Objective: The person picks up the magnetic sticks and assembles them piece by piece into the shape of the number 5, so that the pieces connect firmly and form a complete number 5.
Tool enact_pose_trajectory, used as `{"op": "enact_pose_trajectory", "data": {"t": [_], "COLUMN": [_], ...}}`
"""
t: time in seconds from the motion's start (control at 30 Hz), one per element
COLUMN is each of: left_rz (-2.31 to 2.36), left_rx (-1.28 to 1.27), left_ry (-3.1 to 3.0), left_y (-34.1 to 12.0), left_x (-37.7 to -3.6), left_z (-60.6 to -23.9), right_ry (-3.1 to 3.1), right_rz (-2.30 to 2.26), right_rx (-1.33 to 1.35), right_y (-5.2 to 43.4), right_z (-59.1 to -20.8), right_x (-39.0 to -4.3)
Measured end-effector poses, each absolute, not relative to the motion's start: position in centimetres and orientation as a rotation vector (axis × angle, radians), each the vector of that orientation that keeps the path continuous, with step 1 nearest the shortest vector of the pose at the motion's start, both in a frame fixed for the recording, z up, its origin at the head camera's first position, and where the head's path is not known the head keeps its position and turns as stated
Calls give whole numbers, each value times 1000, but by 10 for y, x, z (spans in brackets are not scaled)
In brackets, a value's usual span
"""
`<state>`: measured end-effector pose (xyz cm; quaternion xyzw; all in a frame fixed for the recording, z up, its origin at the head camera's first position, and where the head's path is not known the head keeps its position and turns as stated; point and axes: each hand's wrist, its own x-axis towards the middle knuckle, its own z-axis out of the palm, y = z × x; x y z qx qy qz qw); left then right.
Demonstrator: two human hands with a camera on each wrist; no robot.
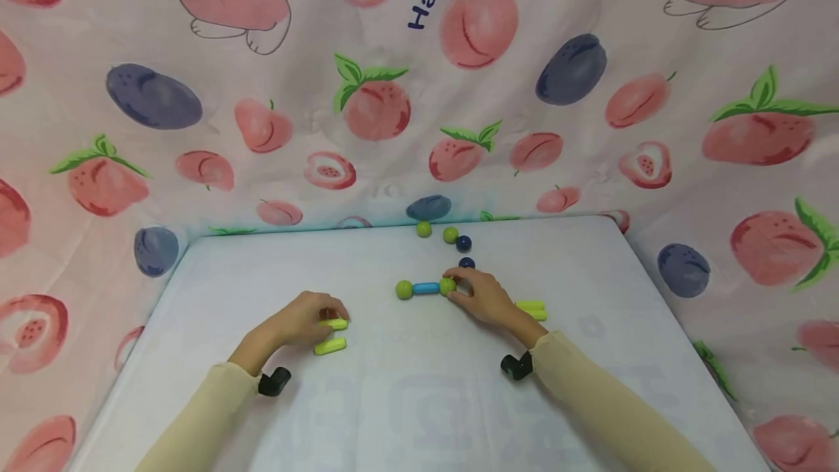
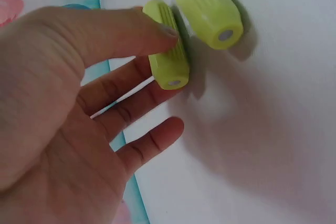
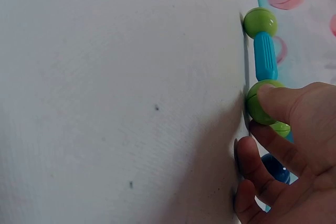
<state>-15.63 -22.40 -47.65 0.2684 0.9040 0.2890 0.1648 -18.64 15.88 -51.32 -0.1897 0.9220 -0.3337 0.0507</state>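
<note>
My left hand pinches a yellow-green magnetic-looking rod between thumb and fingers. A second yellow-green rod lies beside it on the table, apart from the hand. The left wrist view shows a grey round spot in the end of each rod. My right hand pinches the green ball at the near end of a blue rod. Another green ball sits at that rod's other end, so the three form a short bar on the table.
Two green balls, one at the back edge and one near it, sit beyond the bar with two dark blue balls. More yellow-green rods lie right of my right wrist. A fruit-print cloth hangs behind the white table.
</note>
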Motion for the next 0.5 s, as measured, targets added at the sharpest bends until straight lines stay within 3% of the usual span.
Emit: {"op": "enact_pose_trajectory", "data": {"t": [0.5], "left_rz": [1051], "left_rx": [760], "left_ry": [2590], "left_y": [-208], "left_x": [-159], "left_z": [-480], "right_ry": [2809], "right_rz": [-1026], "right_rx": [-594], "right_y": [158], "right_z": [-513], "right_x": [-186]}}
